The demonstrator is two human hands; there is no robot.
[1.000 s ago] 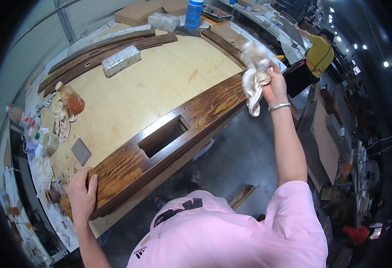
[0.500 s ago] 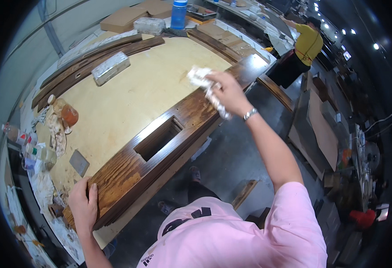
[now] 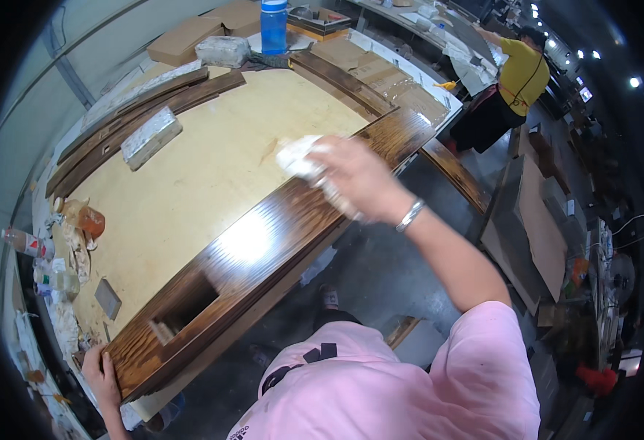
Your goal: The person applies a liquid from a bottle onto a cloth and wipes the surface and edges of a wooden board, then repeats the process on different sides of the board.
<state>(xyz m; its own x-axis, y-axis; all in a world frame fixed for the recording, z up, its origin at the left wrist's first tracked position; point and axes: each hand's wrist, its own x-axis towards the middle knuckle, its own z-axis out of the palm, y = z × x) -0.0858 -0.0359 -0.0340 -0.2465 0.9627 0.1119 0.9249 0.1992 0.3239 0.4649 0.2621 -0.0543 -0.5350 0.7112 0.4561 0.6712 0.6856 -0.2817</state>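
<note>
At the frame's centre, our right hand [image 3: 362, 180] is closed around a blurred white cloth [image 3: 300, 157]; at lower left, our left hand [image 3: 102, 378], half-curled, holds the brown board [image 3: 281, 224] by its end.

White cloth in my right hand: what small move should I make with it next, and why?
Perhaps draw the white cloth along the brown board toward its opening: the right hand holds it over the board, nothing blocks the stretch between, and the left hand is at the board's left end.
</note>
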